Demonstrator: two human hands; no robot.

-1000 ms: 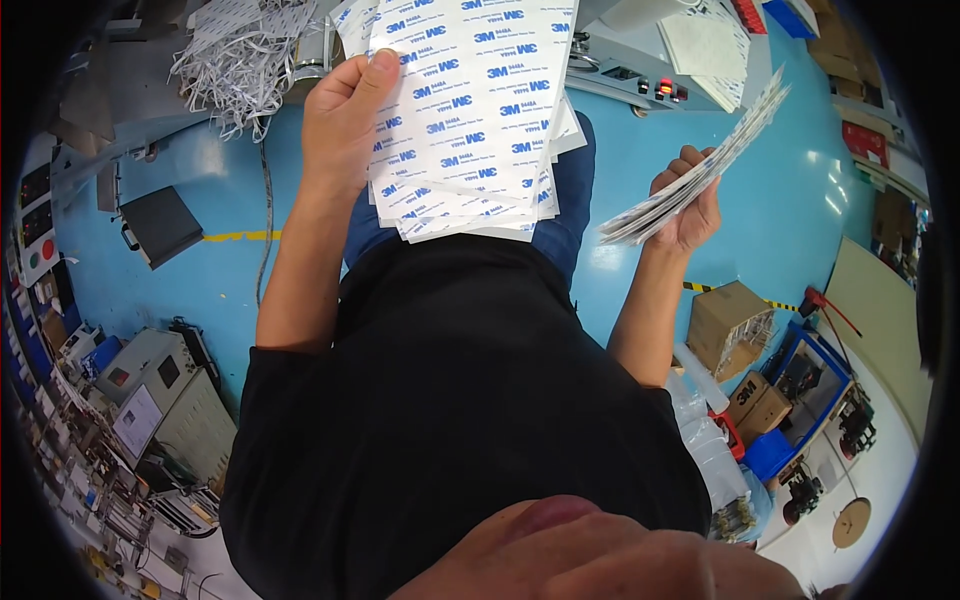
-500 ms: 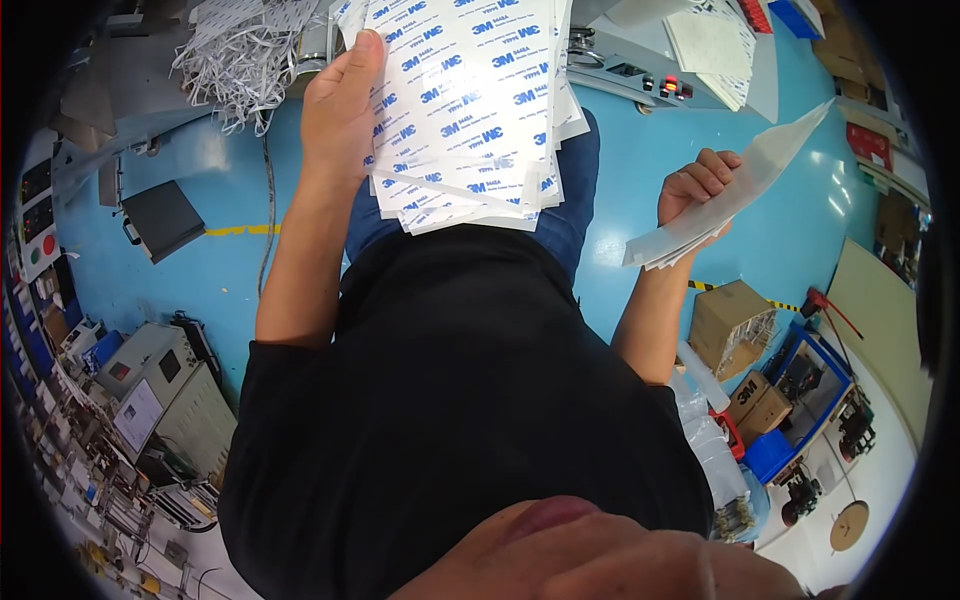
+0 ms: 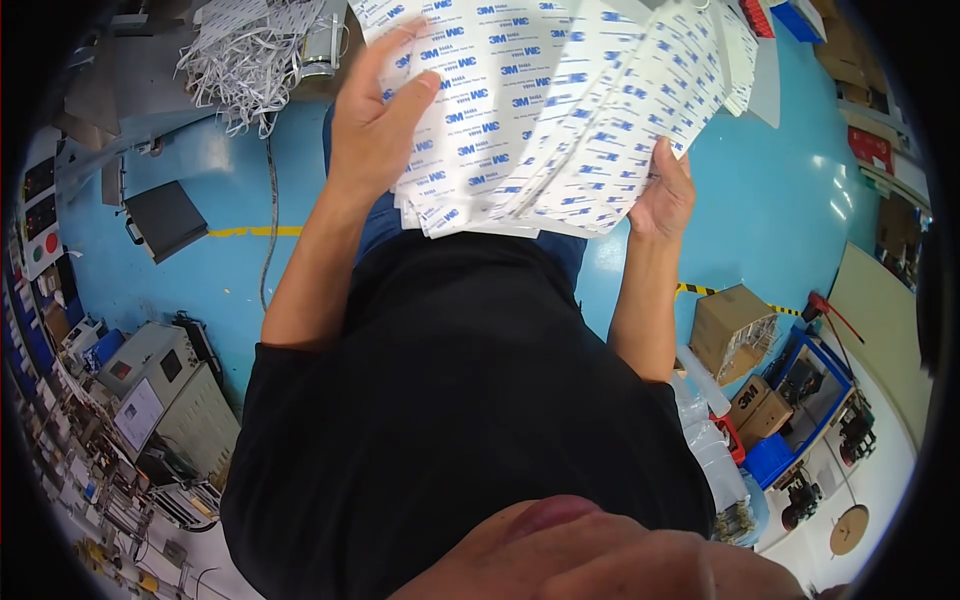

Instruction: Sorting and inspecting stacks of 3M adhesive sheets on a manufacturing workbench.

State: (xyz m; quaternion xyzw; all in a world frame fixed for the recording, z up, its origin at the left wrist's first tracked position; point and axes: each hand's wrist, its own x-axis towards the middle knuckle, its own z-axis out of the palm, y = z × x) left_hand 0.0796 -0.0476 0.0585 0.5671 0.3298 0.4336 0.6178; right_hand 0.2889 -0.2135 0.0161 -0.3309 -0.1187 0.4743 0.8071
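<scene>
A thick stack of white backing sheets with blue print (image 3: 470, 120) hangs in front of my waist. My left hand (image 3: 375, 135) grips its left edge, the thumb lying on the top sheet. My right hand (image 3: 665, 197) holds a thinner sheaf of the same kind of sheets (image 3: 640, 120) by its right edge, thumb on the printed face. That sheaf is fanned and tilted, and its left side meets the right part of the stack. The fingers of my right hand are hidden behind it.
A heap of white paper strips (image 3: 240, 65) lies on the machine at the far left, a cable (image 3: 270, 210) hanging below. On the blue floor are a dark flat case (image 3: 168, 220) and an open cardboard box (image 3: 733, 325). A grey cabinet (image 3: 175, 400) stands at left.
My right hand has moved left and turned, bringing its sheaf printed face up against the stack. My left hand has shifted slightly right, its thumb now further over the top sheet.
</scene>
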